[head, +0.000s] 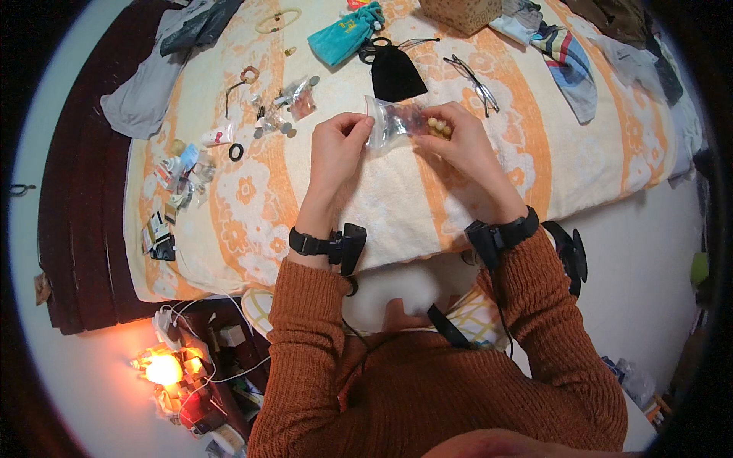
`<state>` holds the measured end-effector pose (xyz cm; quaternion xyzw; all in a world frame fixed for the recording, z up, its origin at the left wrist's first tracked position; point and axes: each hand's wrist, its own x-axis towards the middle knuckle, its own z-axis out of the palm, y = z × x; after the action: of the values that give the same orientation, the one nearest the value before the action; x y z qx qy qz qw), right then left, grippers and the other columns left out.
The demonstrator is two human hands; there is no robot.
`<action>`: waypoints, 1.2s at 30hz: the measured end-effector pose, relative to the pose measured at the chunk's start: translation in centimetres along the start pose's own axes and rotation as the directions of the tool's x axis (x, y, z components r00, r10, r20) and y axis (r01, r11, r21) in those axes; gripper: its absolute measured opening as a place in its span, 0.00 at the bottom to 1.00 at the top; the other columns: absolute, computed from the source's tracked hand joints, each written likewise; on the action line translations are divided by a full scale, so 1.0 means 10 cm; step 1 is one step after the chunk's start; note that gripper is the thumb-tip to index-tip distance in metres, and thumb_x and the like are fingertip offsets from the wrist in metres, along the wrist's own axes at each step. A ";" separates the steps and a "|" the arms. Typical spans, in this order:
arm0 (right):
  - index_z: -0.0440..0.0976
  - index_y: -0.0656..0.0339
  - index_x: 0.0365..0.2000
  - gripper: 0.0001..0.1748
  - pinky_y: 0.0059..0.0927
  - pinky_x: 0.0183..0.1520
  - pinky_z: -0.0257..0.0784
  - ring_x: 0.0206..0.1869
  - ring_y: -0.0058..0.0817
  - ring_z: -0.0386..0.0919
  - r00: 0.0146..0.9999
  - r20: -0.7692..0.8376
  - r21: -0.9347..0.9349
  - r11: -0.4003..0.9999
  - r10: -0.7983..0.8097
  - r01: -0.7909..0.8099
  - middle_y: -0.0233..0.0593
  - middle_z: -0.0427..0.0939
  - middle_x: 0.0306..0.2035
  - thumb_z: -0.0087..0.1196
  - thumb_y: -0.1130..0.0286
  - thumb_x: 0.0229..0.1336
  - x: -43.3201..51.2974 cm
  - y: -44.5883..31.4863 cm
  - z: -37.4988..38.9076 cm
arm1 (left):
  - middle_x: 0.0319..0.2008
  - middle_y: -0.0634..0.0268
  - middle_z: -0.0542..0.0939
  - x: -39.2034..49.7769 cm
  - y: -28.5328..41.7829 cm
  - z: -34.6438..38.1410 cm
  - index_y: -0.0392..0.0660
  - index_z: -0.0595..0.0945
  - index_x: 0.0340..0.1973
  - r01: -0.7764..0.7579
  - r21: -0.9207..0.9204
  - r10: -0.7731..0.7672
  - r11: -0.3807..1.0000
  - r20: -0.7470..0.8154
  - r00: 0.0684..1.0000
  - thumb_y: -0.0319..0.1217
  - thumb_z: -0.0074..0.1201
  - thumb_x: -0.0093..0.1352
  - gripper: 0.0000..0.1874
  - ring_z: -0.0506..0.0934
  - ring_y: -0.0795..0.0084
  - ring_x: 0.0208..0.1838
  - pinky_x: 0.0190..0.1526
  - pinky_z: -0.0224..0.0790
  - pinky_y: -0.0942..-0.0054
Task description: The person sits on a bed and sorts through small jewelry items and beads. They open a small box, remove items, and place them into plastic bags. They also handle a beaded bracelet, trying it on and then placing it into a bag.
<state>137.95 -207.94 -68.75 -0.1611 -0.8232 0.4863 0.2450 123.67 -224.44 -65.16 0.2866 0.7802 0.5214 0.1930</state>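
Observation:
Between my hands is a clear zip-lock plastic bag [385,123] with dark red beads [408,114] in it. My left hand [342,143] pinches the bag's left edge, by the zip strip. My right hand [461,140] grips its other end, where a cluster of yellowish beads [438,127] shows between thumb and fingers; whether these lie inside the bag I cannot tell. Just beyond the bag lies a black drawstring pouch [396,74]. A teal drawstring pouch [343,37] rests farther back, and a pair of eyeglasses [476,86] lies to the right.
An orange-and-cream floral bedspread [383,194] covers the bed. Small plastic bags [300,100], a black ring [236,151] and a bead bracelet [249,74] are spread on the left. At the back stand a patterned box [461,14] and clothes [567,63]. A lit lamp [164,370] glows lower left.

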 end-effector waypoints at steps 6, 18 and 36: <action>0.79 0.63 0.45 0.21 0.27 0.47 0.71 0.43 0.26 0.76 0.992 -0.011 0.535 0.839 0.123 -0.097 0.36 0.77 0.40 0.67 0.69 0.48 -0.04 -0.16 -0.08 | 0.26 0.64 0.80 -0.34 0.44 -0.07 0.36 0.81 0.33 -0.457 0.334 0.420 0.825 0.180 0.890 0.28 0.56 0.68 0.07 0.76 0.76 0.27 0.31 0.68 0.77; 0.78 0.63 0.26 0.05 0.25 0.44 0.67 0.40 0.24 0.73 0.959 0.114 0.517 0.840 -0.260 0.166 0.35 0.76 0.37 0.63 0.72 0.51 -0.26 -0.33 -0.15 | 0.28 0.59 0.79 -0.73 0.67 0.04 0.40 0.82 0.35 -0.436 0.371 0.388 0.820 0.201 0.900 0.27 0.59 0.65 0.05 0.78 0.64 0.27 0.30 0.71 0.71; 0.76 0.65 0.24 0.07 0.26 0.42 0.70 0.38 0.26 0.74 0.949 0.056 0.484 0.840 -0.311 0.246 0.35 0.76 0.36 0.60 0.71 0.51 -0.28 -0.31 -0.14 | 0.23 0.59 0.79 -0.73 0.58 0.19 0.36 0.82 0.30 -0.463 0.305 0.432 0.832 0.166 0.887 0.22 0.59 0.62 0.02 0.77 0.70 0.25 0.29 0.69 0.75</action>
<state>140.96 -209.78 -66.16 0.0573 -0.7091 0.6401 0.2899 131.77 -226.17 -60.50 0.5130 0.7592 0.3975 0.0489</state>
